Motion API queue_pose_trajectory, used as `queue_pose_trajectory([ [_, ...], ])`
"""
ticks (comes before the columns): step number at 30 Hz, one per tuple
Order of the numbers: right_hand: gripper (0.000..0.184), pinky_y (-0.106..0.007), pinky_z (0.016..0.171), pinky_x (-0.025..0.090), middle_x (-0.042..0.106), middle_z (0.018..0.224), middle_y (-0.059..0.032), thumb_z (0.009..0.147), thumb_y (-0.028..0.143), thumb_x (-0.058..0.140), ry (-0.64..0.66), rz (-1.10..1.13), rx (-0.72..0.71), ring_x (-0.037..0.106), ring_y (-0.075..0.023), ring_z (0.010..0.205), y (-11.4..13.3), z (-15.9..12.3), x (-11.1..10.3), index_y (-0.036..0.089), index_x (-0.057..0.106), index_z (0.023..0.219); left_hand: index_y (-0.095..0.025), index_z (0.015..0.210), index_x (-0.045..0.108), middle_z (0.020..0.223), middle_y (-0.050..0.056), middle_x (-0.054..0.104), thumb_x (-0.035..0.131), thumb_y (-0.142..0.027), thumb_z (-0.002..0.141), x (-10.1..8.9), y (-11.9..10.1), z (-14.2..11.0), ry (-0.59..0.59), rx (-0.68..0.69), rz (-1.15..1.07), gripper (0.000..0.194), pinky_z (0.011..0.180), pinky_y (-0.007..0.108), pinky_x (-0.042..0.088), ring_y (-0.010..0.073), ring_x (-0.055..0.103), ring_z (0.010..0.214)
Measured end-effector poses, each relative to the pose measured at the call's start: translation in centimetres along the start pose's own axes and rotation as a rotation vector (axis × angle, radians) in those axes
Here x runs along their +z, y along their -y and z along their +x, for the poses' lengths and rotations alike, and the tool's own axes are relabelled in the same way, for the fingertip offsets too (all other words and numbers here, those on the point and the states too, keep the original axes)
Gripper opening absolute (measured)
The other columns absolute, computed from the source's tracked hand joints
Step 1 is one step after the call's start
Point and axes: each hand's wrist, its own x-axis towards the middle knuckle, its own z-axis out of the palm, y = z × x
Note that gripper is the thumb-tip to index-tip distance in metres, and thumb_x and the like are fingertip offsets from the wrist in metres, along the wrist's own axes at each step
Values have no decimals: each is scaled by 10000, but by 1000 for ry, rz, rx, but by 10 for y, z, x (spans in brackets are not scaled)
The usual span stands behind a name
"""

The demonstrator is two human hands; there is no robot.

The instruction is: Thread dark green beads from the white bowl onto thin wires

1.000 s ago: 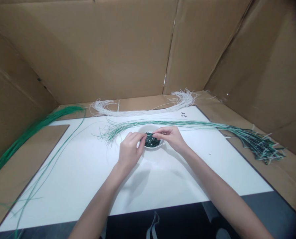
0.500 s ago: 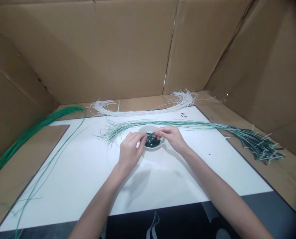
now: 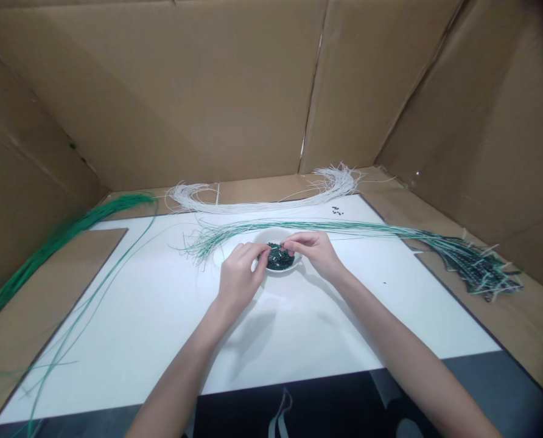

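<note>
Over a small white bowl (image 3: 277, 271), both hands are pinched close together, fingertips almost meeting. Dark green beads (image 3: 280, 260) fill the bowl. My left hand (image 3: 240, 267) is closed, thumb against forefinger, on a thin pale strand (image 3: 275, 247) that spans the short gap to the other fingers. At the bowl's right rim, my right hand (image 3: 317, 251) is also closed in a pinch; whatever sits between its fingertips is too small to make out. Just behind the bowl lies a bundle of green and white strands (image 3: 344, 227), its beaded ends (image 3: 476, 267) at the right.
A bundle of white strands (image 3: 271, 207) curves along the back edge of the white board (image 3: 153, 316). Long green strands (image 3: 66, 240) lie at the left. Several loose beads (image 3: 337, 210) rest at the back right. Cardboard walls (image 3: 235, 91) enclose the back and sides.
Almost nothing differs. Both hands hold their place over the bowl, with only a slight shift at the fingertips.
</note>
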Motion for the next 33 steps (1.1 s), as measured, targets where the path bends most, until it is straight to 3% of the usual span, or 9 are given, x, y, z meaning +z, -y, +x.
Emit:
queue_pose_trajectory([
  [12,214,-248,604,447,651,677,-27,610,346,700,43,-68,-59,557,-120,605,-9,-1,1,147,663,680,-178,829,612,793,28,659,475,-194,828,0,0,0,7,-14,-4,138,691,265,430,143,561,733],
  [20,232,-244,580,443,617,627,-10,576,358,716,57,-6,-28,526,-100,557,0,-2,2,148,639,637,-190,754,648,743,1,677,530,-225,790,-2,-2,4,146,-221,-213,128,539,218,416,105,538,577],
  [33,238,-236,537,420,633,630,-18,592,377,702,41,-44,-5,504,-100,537,0,-2,2,148,675,655,-182,739,659,727,4,682,547,-231,770,-2,-3,5,111,-283,-244,126,466,210,368,93,504,529],
])
